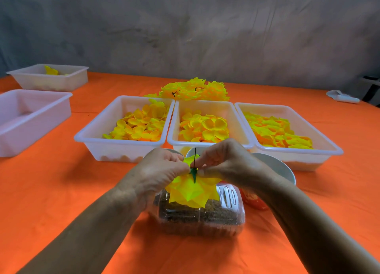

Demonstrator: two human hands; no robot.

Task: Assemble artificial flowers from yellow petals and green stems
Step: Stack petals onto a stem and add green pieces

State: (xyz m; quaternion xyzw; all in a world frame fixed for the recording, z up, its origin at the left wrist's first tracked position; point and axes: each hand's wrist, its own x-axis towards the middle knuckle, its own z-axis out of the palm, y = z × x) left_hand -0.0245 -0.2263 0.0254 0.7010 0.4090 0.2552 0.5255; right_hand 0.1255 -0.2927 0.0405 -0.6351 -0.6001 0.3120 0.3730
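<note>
**Flower held at stem, both hands**

The flower [193, 193] is held above the tabletop [61, 191], in front of the person, directly over a clear box [205, 218] of dark brown material. Its yellow petals hang downward; the green stem [194, 172] passes through their centre, with a thin dark tip rising above the fingers.

The left hand [162, 171] pinches the petals and stem base from the left, fingers curled. The right hand [224, 160] pinches the stem from the right, thumb and forefinger closed on it just above the green cone. The fingertips of both hands meet at the stem.

Behind the hands, partly hidden, stand white bowls [277, 167]. A red item [255, 200] lies right of the clear box; what it is cannot be told.

Farther back, three white trays sit side by side, edges touching: left tray [115, 148], middle tray [207, 105], right tray [320, 134]. Each holds loose yellow petals.

Behind the trays lies a pile of finished flowers [195, 90].

At the far left stand two more white bins [26, 134], well apart from the trays.
</note>
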